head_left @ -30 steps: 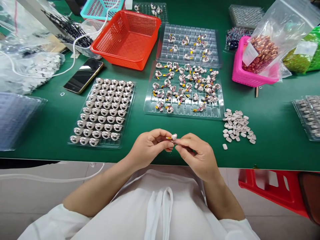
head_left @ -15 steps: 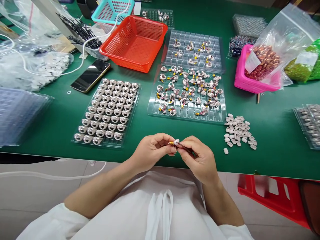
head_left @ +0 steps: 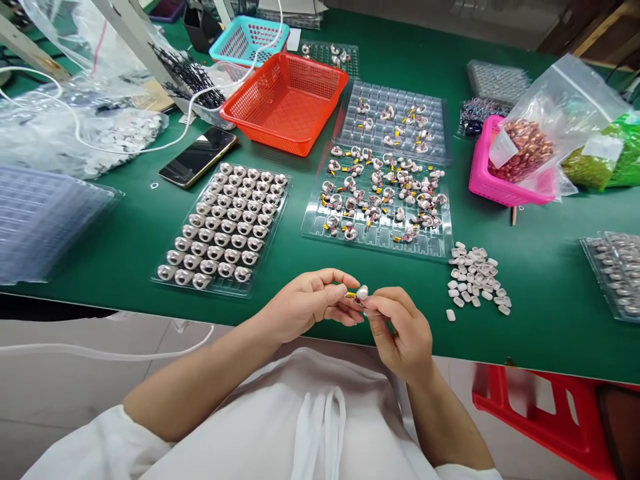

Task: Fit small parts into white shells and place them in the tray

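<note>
Above the table's front edge, both hands meet at a small white earbud part (head_left: 363, 292) with a yellow tab and dark reddish wires. My left hand (head_left: 315, 303) pinches at its yellow-tab side, the other fingers loosely curled beneath. My right hand (head_left: 403, 327) has thumb and forefinger closed on the part's right side. Beyond the hands lies a clear tray of similar wired parts (head_left: 370, 193). To the left, a clear tray holds rows of silvery-white earbud shells (head_left: 220, 230). Loose white oval caps (head_left: 473, 277) are scattered right of my right hand.
A red basket (head_left: 287, 100), blue basket (head_left: 247, 40) and phone (head_left: 199, 157) are at the upper left. On the right, a pink basket (head_left: 510, 193) holds a bag of copper-coloured pieces. Stacked clear trays (head_left: 45, 220) sit far left; a red stool (head_left: 545, 413) stands lower right.
The dark slim tool in my right hand no longer shows. My left fingers have loosened and spread somewhat, and the part sits more upright. The camera view has shifted slightly.
</note>
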`<action>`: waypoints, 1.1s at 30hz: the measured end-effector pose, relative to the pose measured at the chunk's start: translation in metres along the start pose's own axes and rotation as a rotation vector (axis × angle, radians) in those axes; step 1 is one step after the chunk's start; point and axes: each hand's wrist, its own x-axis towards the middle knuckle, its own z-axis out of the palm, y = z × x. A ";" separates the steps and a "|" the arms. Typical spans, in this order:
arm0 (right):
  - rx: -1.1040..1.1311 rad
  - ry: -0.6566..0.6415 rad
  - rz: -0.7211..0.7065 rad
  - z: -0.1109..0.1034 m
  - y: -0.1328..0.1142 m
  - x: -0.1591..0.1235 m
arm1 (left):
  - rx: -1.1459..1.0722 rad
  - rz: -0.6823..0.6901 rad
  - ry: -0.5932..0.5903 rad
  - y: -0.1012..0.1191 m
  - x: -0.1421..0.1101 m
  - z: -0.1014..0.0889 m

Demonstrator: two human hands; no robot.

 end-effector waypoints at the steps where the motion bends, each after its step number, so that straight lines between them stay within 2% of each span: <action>1: -0.010 -0.008 -0.025 -0.001 0.000 0.000 | -0.025 -0.019 -0.013 0.000 0.001 -0.001; 6: -0.030 -0.113 -0.078 -0.008 0.000 0.004 | 0.042 -0.110 -0.072 0.006 0.003 -0.004; 10: 0.055 -0.146 -0.015 -0.012 0.000 0.002 | 0.098 -0.127 -0.095 0.010 0.002 -0.001; 13: 0.171 -0.058 0.158 -0.010 -0.001 -0.004 | 0.124 -0.082 -0.050 0.009 0.000 0.004; 16: 0.261 0.094 0.327 -0.008 -0.002 -0.009 | 0.134 -0.031 0.005 0.007 -0.002 0.008; 19: 0.298 0.224 0.367 -0.008 0.000 -0.014 | 0.137 0.002 0.040 0.006 -0.004 0.009; 22: 0.217 0.285 0.345 -0.008 0.004 -0.020 | 0.126 0.023 0.046 0.006 -0.006 0.010; 24: 0.096 0.259 0.356 -0.010 0.007 -0.023 | 0.121 0.030 0.047 0.006 -0.006 0.010; 28: -0.148 0.121 0.412 -0.018 0.009 -0.027 | 0.131 0.038 0.070 0.007 -0.007 0.011; 31: -0.182 0.048 0.412 -0.025 0.009 -0.028 | 0.130 0.051 0.074 0.007 -0.008 0.012; 33: -0.166 0.054 0.422 -0.028 0.008 -0.030 | 0.134 0.060 0.087 0.006 -0.009 0.012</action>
